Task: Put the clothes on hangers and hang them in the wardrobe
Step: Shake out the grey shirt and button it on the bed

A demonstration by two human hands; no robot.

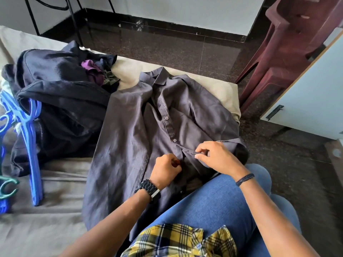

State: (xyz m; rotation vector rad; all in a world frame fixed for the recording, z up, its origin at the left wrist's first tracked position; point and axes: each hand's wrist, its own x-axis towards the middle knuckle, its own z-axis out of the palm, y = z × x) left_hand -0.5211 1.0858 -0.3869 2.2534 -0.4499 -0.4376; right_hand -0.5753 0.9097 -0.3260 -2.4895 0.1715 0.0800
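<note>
Blue hangers (27, 127) stacked at the far left of the bed (46, 219), left of the grey shirt (141, 130) spread flat there; dark clothes pile (55, 93) between them. Left hand (165, 169), fingers curled, pinches the shirt's left placket edge; right hand (215, 154) pinches the facing edge, apparently at a buttonhole, though the button itself is hidden. Risk: buttoning low first may close the opening and hinder hanger insertion; a skewed match would misalign the placket.

Maroon plastic chairs (297, 43) on dark speckled floor (185, 52).
</note>
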